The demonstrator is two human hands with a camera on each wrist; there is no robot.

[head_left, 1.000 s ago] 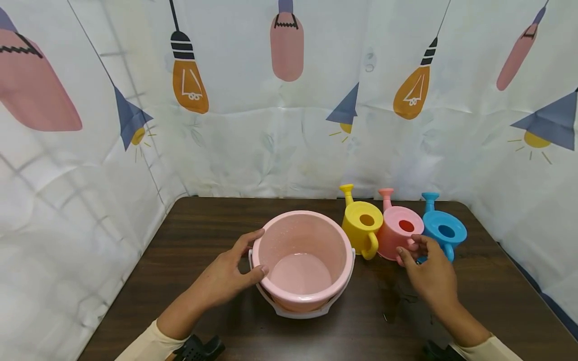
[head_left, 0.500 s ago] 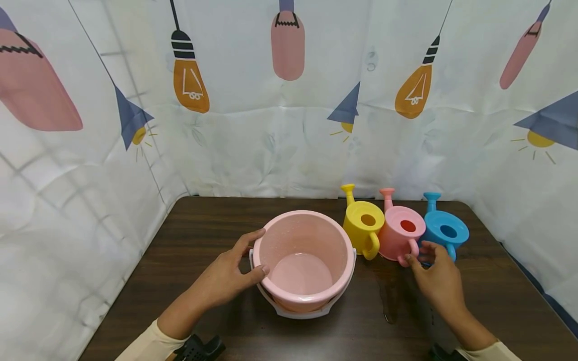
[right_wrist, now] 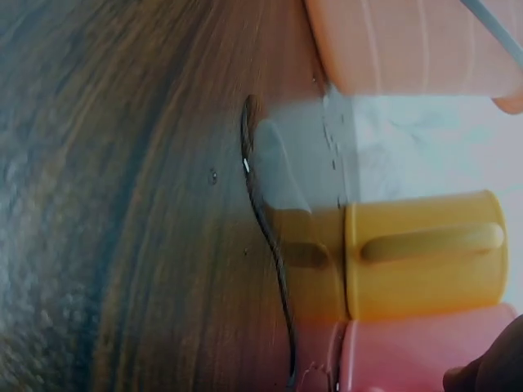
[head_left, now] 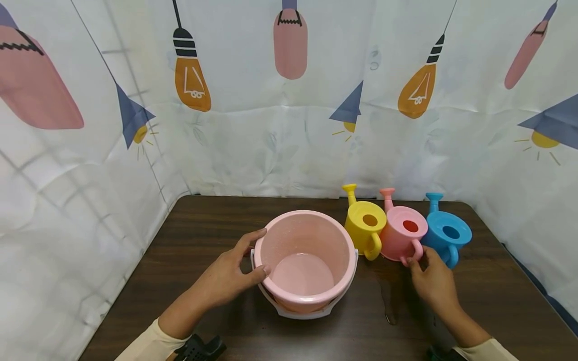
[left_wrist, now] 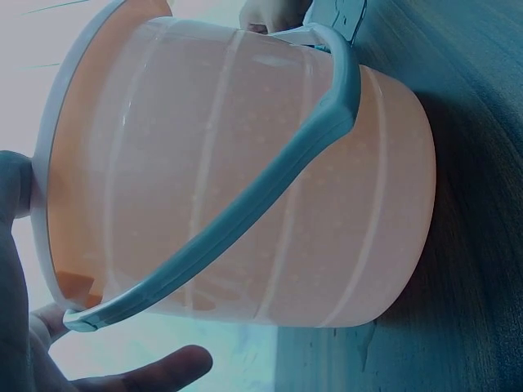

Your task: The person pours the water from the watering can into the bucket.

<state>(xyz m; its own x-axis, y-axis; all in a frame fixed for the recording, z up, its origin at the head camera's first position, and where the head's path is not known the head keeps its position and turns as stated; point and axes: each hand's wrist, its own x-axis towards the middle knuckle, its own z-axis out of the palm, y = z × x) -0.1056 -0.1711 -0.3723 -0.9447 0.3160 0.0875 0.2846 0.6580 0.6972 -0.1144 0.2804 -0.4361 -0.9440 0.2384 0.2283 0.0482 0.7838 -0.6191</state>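
A pink bucket (head_left: 304, 296) with a pale bail handle (left_wrist: 221, 233) stands upright on the dark table. My left hand (head_left: 228, 276) holds its left rim, thumb over the edge, with one finger sticking out straight in the left wrist view. To the bucket's right, three toy watering cans stand in a row: yellow (head_left: 356, 235), pink (head_left: 393, 240) and blue (head_left: 451, 225). My right hand (head_left: 435, 281) pinches the lower part of the pink can's handle (head_left: 418, 249). The fingers behind that handle are mostly hidden. In the right wrist view only a dark fingertip shows beside the pink can.
A thin streak of water (head_left: 389, 306) lies on the table (head_left: 217, 326) in front of the cans. The blue can stands close by my right fingers. A white cloth (head_left: 235, 145) printed with lamps hangs behind the table and along its sides.
My right hand has moved down from the top of the pink can's handle and now pinches it lower. The left hand stays on the bucket. The view has shifted slightly.
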